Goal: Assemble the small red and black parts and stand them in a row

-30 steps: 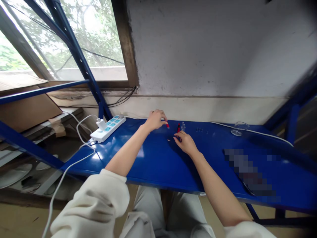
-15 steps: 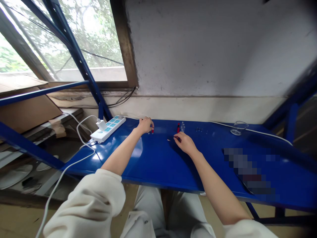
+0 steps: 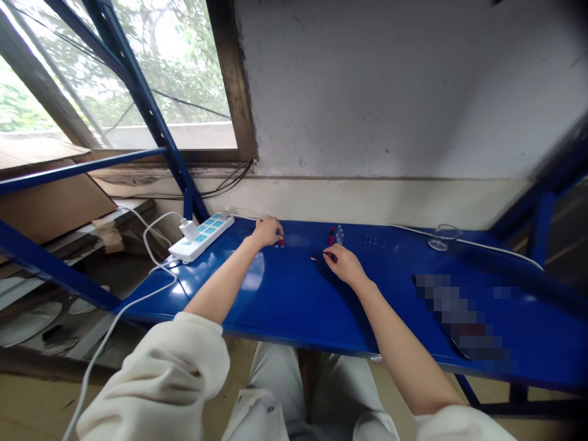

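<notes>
Toward the back of the blue table, my left hand is bent down with curled fingers at a small red piece with a clear end. A darker piece with a clear end lies beside it, partly under the fingers. My right hand hovers low over the table, thumb and fingers drawn together; anything between them is too small to make out. Just left of those fingertips is a tiny pale sliver. Behind the right hand stand a red and black piece and several clear small pieces.
A white power strip with a plug lies on the table's left side, its cord hanging over the edge. Tiny clear bits lie right of centre. A clear round container stands at the back right, near a white cable.
My left hand has shifted very slightly left, and more of the small pieces shows below its fingers. My right hand stays nearly still.
</notes>
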`<state>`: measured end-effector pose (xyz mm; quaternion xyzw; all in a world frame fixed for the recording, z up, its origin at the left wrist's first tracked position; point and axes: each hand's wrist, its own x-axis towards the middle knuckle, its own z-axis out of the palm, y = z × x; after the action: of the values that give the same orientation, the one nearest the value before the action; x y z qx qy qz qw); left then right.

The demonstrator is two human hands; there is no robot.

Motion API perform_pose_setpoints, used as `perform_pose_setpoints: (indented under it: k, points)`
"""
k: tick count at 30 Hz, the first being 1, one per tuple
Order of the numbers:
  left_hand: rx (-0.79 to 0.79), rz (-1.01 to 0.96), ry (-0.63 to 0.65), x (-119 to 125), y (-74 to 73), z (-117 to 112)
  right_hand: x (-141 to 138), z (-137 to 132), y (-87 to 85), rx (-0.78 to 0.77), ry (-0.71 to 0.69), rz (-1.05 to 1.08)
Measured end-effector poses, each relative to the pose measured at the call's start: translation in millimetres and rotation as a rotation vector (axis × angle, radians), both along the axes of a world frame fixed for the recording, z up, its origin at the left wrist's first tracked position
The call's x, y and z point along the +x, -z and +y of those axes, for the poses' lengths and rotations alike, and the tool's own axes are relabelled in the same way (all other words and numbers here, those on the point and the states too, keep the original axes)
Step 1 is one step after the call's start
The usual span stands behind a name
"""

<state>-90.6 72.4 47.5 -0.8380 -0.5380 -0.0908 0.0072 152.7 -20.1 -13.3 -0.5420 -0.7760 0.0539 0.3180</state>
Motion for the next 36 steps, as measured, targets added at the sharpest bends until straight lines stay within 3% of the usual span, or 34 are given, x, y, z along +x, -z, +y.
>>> perform_pose_setpoints:
  k: [14,22,29,36]
  points:
    - [0.005,0.005,-0.012,0.6,1.2,0.3,2.8,1.1,-0.7,0.004,0.018,-0.011]
    - [0.002,0.004,-0.012,1.7,-0.3,-1.1,13.7,4.0,1.9,-0.042,0.249,-0.134]
    - [0.026,0.01,-0.009,5.8,-5.9,-6.4,16.1,3.6,2.1,-0.079,0.362,-0.204]
    - [0.158,-0.14,0.146,33.2,-13.3,-25.3,15.7,1.6,0.3,-0.097,0.425,-0.223]
